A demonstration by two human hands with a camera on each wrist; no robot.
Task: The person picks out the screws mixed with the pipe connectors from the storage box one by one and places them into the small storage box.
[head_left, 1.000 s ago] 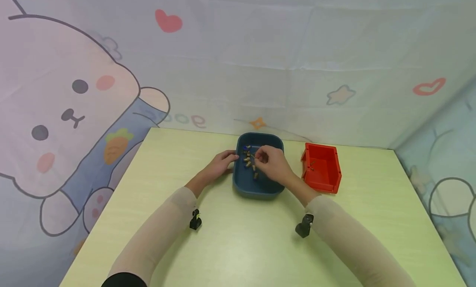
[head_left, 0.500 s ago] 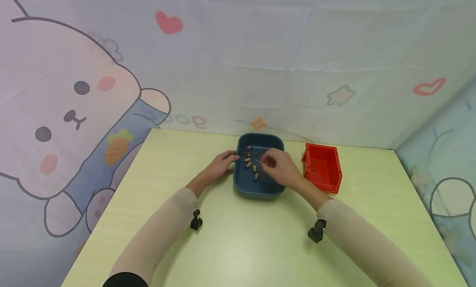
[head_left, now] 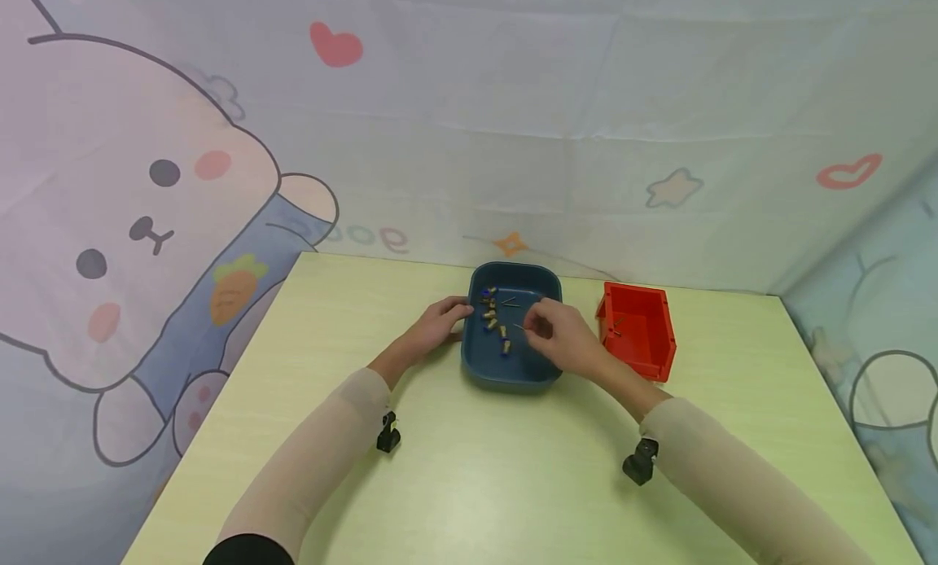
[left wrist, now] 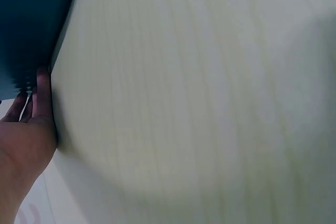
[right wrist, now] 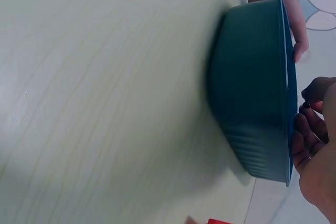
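A dark blue plastic tub (head_left: 513, 383) stands near the back of the table. At its left side, my left hand (head_left: 432, 325) grips it, thumb over the rim; in the left wrist view fingers (left wrist: 44, 95) lie along the outer wall. My right hand (head_left: 563, 335) is over the tub's right half and pinches a thin metal pin (head_left: 519, 326) between thumb and fingertips, its end sticking out leftward. Several short brass-coloured pieces (head_left: 503, 332) with blue parts lie along the tub's left side. More thin metal pins (head_left: 511, 301) rest beside them.
To the right of the tub stands a red plastic bin (head_left: 645, 353) with a few small brass-coloured pieces (head_left: 618, 324) inside. A printed cloth backdrop (head_left: 440, 166) hangs behind the table's far edge.
My right hand has drawn back to the right and slightly toward me with the pin, uncovering the thin pins in the tub. The left hand has stayed on the tub.
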